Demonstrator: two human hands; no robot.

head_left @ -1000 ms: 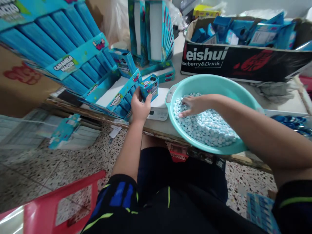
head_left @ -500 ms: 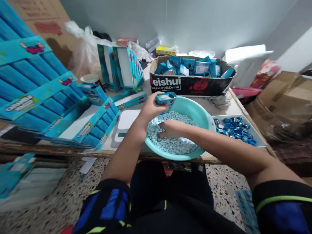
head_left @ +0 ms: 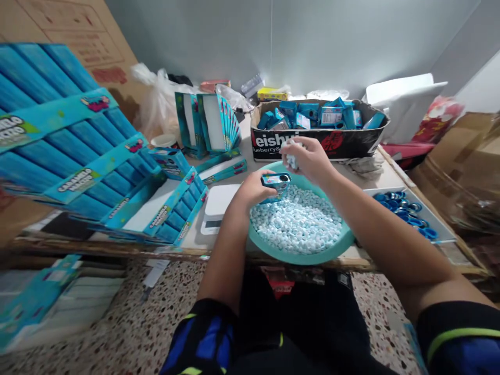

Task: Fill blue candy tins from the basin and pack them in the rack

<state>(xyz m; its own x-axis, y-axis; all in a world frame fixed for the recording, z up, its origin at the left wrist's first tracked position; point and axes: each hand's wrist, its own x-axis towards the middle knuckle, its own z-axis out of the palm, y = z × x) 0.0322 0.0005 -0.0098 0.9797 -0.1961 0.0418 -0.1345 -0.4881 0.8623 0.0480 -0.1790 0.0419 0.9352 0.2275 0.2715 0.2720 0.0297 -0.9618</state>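
My left hand [head_left: 255, 190] grips a small blue candy box [head_left: 276, 181] over the left side of a turquoise basin [head_left: 269, 250]. A round dark hole shows in the box's top. Small white and pale-blue candies [head_left: 297, 224] fill much of the basin. Above the basin's far rim, my right hand [head_left: 310, 159] is closed around a handful of candies [head_left: 291, 156], some showing between the fingers. It is up and to the right of the box, apart from it.
A black carton [head_left: 320, 143] of blue boxes stands behind the basin. To the right is a white tray [head_left: 441, 232] with blue caps [head_left: 406, 208]. A white scale [head_left: 221, 203] sits left of the basin, beside stacked blue display cartons [head_left: 128, 166].
My right hand has come up out of the candies with a handful, rising above the basin's far rim. My left hand still holds the box; the whole view has shifted somewhat.
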